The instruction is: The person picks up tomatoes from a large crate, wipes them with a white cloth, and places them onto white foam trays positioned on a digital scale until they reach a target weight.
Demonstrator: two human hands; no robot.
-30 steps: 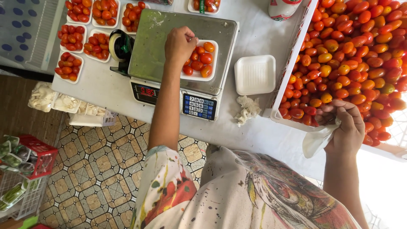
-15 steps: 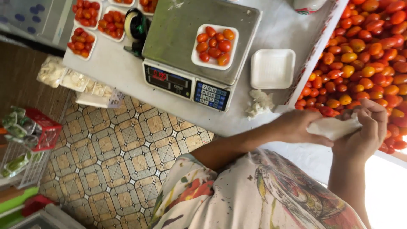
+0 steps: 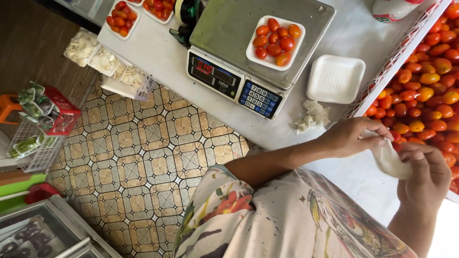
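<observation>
Both hands work a thin white plastic bag (image 3: 389,160) just off the near right corner of the digital scale (image 3: 248,57), over the white table (image 3: 158,52). Left hand (image 3: 351,136) pinches the bag's upper edge, fingers curled together and closed on the film. Right hand (image 3: 425,177) cups the bag from below and to the right, fingers bent around it, thumb pressed on the plastic (whether anything sits inside the bag cannot be told).

On the scale's steel platform rests a white foam tray of cherry tomatoes (image 3: 275,40), red and orange. Right of the scale, touching the table, lies an empty foam tray (image 3: 336,79). Just in front of the scale's keypad corner sits a crumpled wad of plastic (image 3: 311,116). Further right of the scale, a big white crate of loose tomatoes (image 3: 425,81) fills the edge of view; the hands hover at its near rim.

Left of the scale: a tape dispenser (image 3: 184,14) just beside it, then more filled tomato trays (image 3: 122,19). Below that table edge, a small basket of pale packets (image 3: 105,62) over patterned floor tiles (image 3: 143,148).
</observation>
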